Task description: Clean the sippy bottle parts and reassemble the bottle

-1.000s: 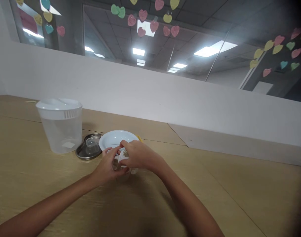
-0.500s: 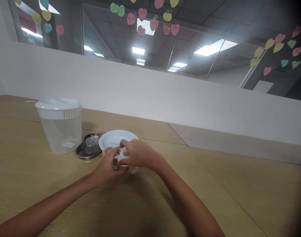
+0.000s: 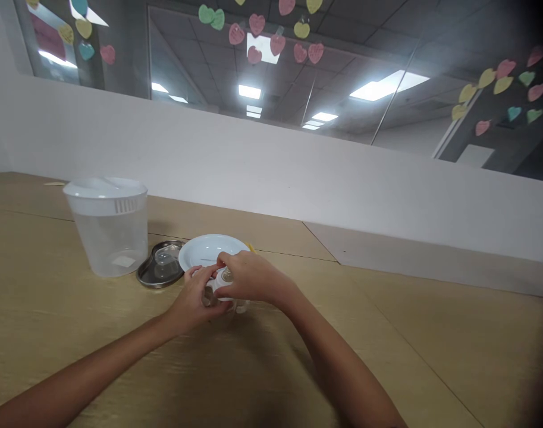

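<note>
Both hands are at a small clear container (image 3: 241,307) with a white lid (image 3: 221,282), in the middle of the table, just in front of a white plate (image 3: 204,244). My left hand (image 3: 193,303) curls around the container's left side, thumb across the front. Fingers and thumb of my right hand (image 3: 256,277) close on the white lid from the right. A round, shiny clear piece shows at the lid's top between my fingers. Most of the container is hidden by the hands, and I cannot tell its exact kind.
Left of the plate lies a kidney-shaped metal tray (image 3: 151,276) with something clear in it. Farther left stands a translucent plastic bucket (image 3: 110,238) with a lid. A yellow thing (image 3: 251,247) sticks out behind the plate. The wooden table (image 3: 409,321) runs back to a white wall.
</note>
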Motion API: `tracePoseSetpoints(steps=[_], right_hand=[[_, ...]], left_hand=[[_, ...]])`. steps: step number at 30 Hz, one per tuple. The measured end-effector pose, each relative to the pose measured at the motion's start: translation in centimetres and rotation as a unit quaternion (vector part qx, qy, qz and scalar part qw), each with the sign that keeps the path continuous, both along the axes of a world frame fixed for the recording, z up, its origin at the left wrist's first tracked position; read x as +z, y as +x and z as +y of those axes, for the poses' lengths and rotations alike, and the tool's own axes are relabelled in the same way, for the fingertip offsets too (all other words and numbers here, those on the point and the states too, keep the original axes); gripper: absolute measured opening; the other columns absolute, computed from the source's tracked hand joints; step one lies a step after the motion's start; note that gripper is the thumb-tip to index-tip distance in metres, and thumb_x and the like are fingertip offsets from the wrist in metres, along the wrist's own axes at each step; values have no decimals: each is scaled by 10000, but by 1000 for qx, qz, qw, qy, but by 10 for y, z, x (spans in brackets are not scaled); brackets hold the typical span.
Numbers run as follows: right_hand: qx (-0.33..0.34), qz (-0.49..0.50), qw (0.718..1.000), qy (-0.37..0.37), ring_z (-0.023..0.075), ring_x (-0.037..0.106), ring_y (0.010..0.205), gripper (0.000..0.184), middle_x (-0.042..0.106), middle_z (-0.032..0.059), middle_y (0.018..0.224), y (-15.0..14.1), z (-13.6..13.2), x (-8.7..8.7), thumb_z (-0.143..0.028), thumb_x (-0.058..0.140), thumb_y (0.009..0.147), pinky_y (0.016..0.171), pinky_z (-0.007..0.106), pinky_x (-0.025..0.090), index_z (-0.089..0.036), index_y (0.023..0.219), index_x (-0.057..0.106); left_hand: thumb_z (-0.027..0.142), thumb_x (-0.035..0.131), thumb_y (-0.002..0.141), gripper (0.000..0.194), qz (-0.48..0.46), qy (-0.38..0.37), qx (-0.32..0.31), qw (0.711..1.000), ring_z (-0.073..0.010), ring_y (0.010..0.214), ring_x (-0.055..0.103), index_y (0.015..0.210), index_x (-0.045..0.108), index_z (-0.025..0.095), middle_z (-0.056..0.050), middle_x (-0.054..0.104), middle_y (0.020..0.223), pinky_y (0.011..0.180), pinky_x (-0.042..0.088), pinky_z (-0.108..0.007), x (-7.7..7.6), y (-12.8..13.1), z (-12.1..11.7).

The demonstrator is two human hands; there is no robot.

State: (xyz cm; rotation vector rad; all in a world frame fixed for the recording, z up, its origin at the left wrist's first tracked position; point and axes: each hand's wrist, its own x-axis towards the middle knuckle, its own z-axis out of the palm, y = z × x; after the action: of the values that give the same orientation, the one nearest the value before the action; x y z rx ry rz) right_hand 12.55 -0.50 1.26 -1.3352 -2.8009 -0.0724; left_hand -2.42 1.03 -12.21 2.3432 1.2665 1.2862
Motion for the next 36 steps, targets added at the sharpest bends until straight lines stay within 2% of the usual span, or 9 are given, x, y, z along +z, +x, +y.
tracePoseSetpoints(steps=[10, 14, 18, 20, 22, 25, 28, 32, 36], right_hand=[[6, -1, 1000, 4, 175, 558, 729, 367, 615, 51, 818, 0, 0, 1, -426, 640, 704, 507, 225, 277, -175, 959, 558], [1, 6, 1000, 4, 179, 562, 722, 384, 614, 50, 818, 0, 0, -1, -437, 652, 702, 513, 228, 291, -179, 970, 559], [-1, 23, 1000, -11, 195, 567, 734, 574, 623, 63, 843, 3, 3, -1, -576, 636, 701, 552, 239, 323, -189, 1111, 526], [4, 38, 998, -44, 204, 572, 758, 680, 631, 76, 889, 7, 4, 2, -646, 581, 715, 576, 246, 342, -193, 1210, 474], [6, 62, 995, -72, 206, 579, 793, 674, 634, 89, 957, 11, 6, 6, -666, 499, 765, 610, 254, 363, -193, 1244, 456], [-10, 100, 993, -61, 198, 586, 841, 544, 632, 97, 1031, 17, 10, 12, -588, 406, 864, 666, 262, 381, -182, 1217, 489], [-35, 114, 992, -34, 194, 591, 853, 475, 641, 94, 1028, 21, 13, 15, -535, 387, 898, 681, 263, 384, -172, 1170, 529], [-46, 108, 993, -32, 187, 600, 835, 444, 647, 97, 1011, 23, 17, 16, -517, 408, 897, 676, 259, 392, -165, 1119, 564], [-46, 116, 992, -28, 188, 598, 844, 414, 654, 86, 979, 23, 17, 17, -502, 400, 903, 683, 265, 400, -175, 1079, 583]], left_hand=[[411, 639, 709, 627, 1, -2, -1, 1000, -272, 1089, 484, 1251, 395, 209, -82, 567, 1165, 987, 278, -486, 2, 1, -1], [504, 635, 703, 671, 29, -2, -22, 999, -282, 1073, 491, 1256, 401, 204, -87, 577, 1134, 988, 269, -491, 7, -5, 0], [576, 437, 816, 551, 44, 58, -72, 995, -266, 1095, 477, 1216, 447, 198, -92, 566, 1159, 1009, 259, -456, 19, -24, 6], [488, 326, 890, 428, -6, 95, -7, 995, -237, 1083, 487, 1147, 501, 194, -82, 574, 1139, 977, 315, -408, 25, -39, 15], [400, 314, 908, 351, -55, 116, 101, 987, -220, 1035, 514, 1055, 544, 180, -78, 590, 1070, 925, 375, -371, 28, -56, 29], [307, 304, 889, 341, -5, 104, 196, 975, -244, 1001, 533, 1053, 549, 136, -109, 587, 1015, 894, 412, -389, 24, -81, 52], [239, 360, 831, 357, 108, 65, 230, 965, -294, 1021, 533, 1113, 521, 89, -163, 586, 1049, 900, 415, -433, 12, -98, 68], [132, 465, 720, 447, 191, -3, 225, 956, -295, 1008, 551, 1167, 472, 109, -157, 586, 1067, 859, 449, -407, 0, -106, 73], [82, 473, 696, 493, 170, -10, 247, 954, -298, 984, 559, 1187, 442, 74, -170, 570, 1059, 837, 464, -410, 10, -104, 66]])
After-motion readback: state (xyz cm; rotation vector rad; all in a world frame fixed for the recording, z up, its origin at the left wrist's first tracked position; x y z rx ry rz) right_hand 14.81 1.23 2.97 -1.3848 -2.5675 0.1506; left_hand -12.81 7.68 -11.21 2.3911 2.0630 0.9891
